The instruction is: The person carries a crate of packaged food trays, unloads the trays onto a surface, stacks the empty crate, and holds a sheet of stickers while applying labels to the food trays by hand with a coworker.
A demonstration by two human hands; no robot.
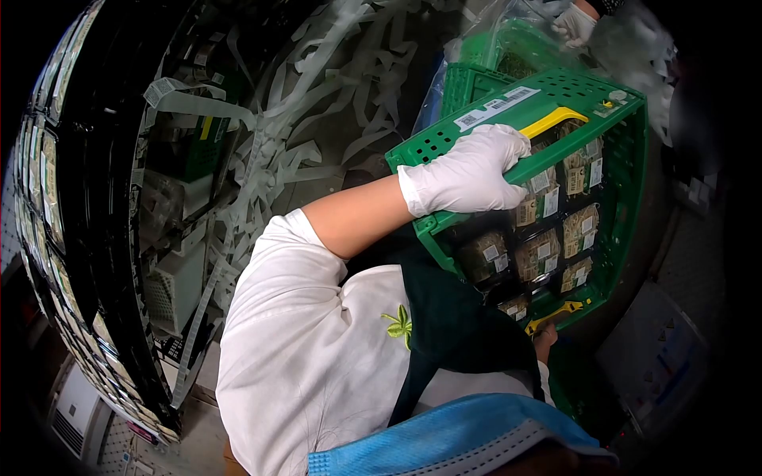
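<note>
A green crate (pixel 496 111) with yellow handles is tilted in front of me, its open top facing me. Rows of clear packs (pixel 540 254) with dark trays and white labels lie inside it. My left hand (pixel 468 170), in a white glove, is closed over the crate's upper rim, near one yellow handle. At the lower side of the crate, by the other yellow handle, my right hand (pixel 545 338) grips the crate; only a small part of it shows and its fingers are mostly hidden.
Another green crate (pixel 468 87) with clear film stands behind. A co-worker's gloved hand (pixel 575 25) is at the top right. Tall stacks of packed black trays (pixel 51 206) rise on the left. Loose pale strips (pixel 278 135) hang and lie between them. A white basket (pixel 176 289) is lower left.
</note>
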